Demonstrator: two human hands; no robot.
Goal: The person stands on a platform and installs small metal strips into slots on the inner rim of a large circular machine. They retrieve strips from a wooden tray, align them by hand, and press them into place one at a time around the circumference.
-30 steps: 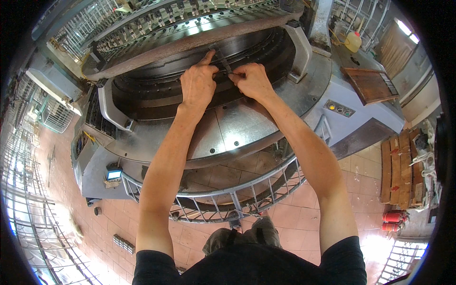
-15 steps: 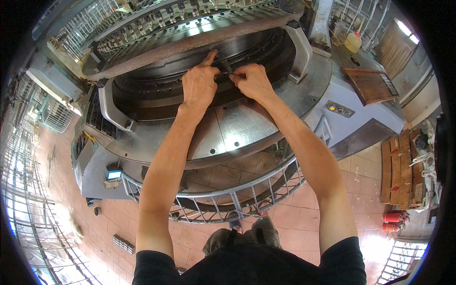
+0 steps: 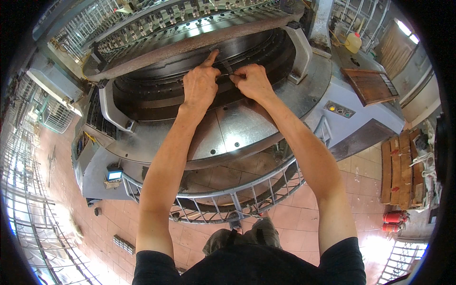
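Observation:
Both my arms reach over a large round knitting machine (image 3: 218, 128) into the recess below its upper ring. My right hand (image 3: 252, 80) is closed in a pinch, thumb and index finger on the lower end of a narrow dark metal strip (image 3: 227, 65). The strip lies tilted against the dark cylinder wall (image 3: 178, 63), its upper end near my left index fingertip. My left hand (image 3: 200, 84) has the index finger stretched toward that wall and the thumb pointing at the strip; the other fingers are partly curled and hidden. Whether the fingertip touches the strip I cannot tell.
A rusty-edged ring (image 3: 190, 46) overhangs my hands, with metal brackets at left (image 3: 114, 107) and right (image 3: 300, 57). Below runs a curved metal railing (image 3: 237, 194). A button panel (image 3: 338, 109) and wooden board (image 3: 368, 85) are to the right; a small lit screen (image 3: 114, 175) is at left.
Hardly anything differs. My left hand has shifted very slightly to the right; my right hand keeps its pinch on the strip in the same place.

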